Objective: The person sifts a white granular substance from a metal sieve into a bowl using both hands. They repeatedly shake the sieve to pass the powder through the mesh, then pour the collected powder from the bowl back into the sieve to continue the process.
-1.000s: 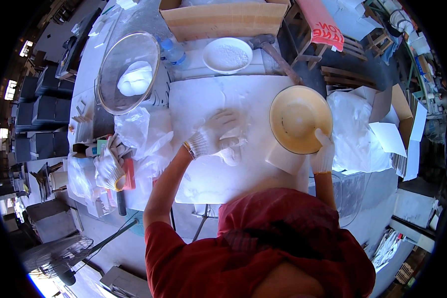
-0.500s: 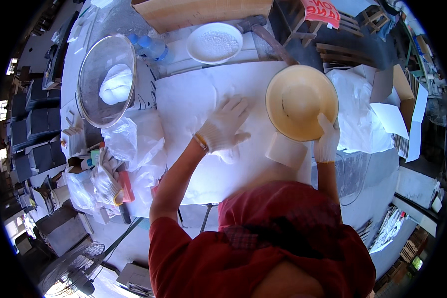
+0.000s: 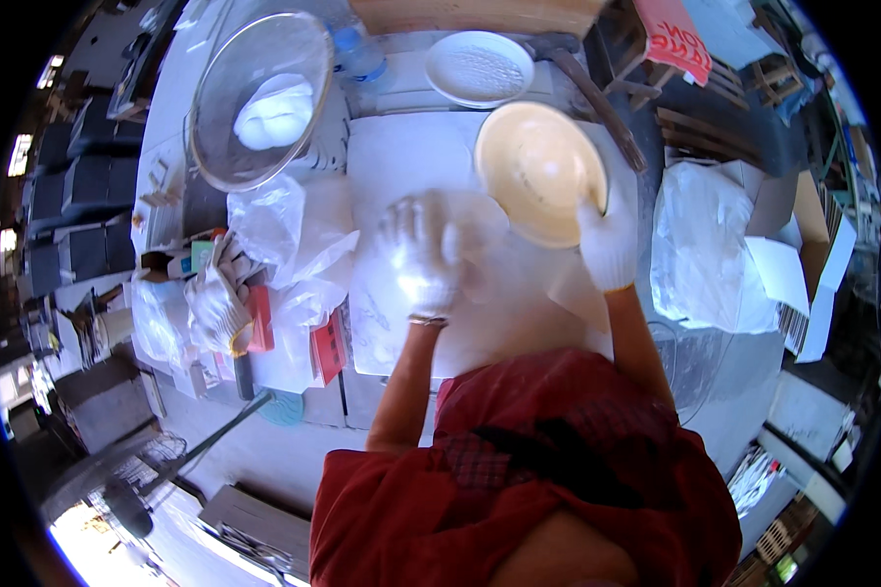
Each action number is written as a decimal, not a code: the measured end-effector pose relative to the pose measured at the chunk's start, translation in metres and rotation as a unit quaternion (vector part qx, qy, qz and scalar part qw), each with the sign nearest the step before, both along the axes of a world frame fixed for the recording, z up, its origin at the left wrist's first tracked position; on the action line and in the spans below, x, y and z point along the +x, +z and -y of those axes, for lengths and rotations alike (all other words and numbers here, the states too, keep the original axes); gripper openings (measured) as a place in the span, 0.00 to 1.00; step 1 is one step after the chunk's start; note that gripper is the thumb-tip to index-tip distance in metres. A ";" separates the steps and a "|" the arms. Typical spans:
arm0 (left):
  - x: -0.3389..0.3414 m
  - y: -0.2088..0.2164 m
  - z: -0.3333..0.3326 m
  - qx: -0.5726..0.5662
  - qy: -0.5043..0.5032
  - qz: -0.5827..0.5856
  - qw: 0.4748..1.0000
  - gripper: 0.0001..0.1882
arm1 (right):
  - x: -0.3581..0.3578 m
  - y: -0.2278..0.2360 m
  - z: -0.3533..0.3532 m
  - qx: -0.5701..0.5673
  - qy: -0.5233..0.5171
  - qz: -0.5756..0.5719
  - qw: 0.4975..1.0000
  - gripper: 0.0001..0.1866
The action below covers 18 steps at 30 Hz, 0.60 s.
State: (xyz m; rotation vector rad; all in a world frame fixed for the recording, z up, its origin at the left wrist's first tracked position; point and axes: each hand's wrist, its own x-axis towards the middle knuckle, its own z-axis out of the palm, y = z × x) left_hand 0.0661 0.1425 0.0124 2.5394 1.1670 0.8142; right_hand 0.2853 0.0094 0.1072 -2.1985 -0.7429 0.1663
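My right hand (image 3: 609, 247), in a white knit glove, grips the rim of a yellow basin (image 3: 507, 147). The basin is tilted over the far right part of a white board (image 3: 401, 147). Its inside looks bare apart from small marks. My left hand (image 3: 423, 256), gloved too, is over the board left of the basin. Its fingers are apart and somewhat blurred, with nothing visible in them. A pale flat piece (image 3: 576, 295) lies on the board below the right hand, partly hidden by the wrist.
A large round bucket (image 3: 208, 161) with a white bundle stands far left, beside plastic bottles (image 3: 362, 61). Beyond the board are a white bowl (image 3: 439, 86) of white powder and a hammer (image 3: 597, 103). Plastic bags (image 3: 264, 220) lie left; a bagged stack (image 3: 700, 254) and cartons (image 3: 811, 220) are right.
The basin and right hand have shifted left and away from me over the board. My left hand has drawn back toward me and turned. The whole view has also shifted slightly.
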 end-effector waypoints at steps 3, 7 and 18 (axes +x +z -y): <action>0.047 0.002 0.024 -0.053 0.042 0.084 0.994 0.32 | -0.042 -0.005 0.004 0.011 0.019 -0.087 0.996 0.25; 0.088 0.022 0.048 -0.095 0.069 0.161 0.980 0.36 | -0.052 -0.018 0.010 0.095 -0.026 -0.261 0.960 0.23; 0.046 0.053 -0.037 -0.144 -0.103 0.236 0.955 0.25 | -0.007 -0.045 0.024 0.227 -0.043 -0.398 0.888 0.26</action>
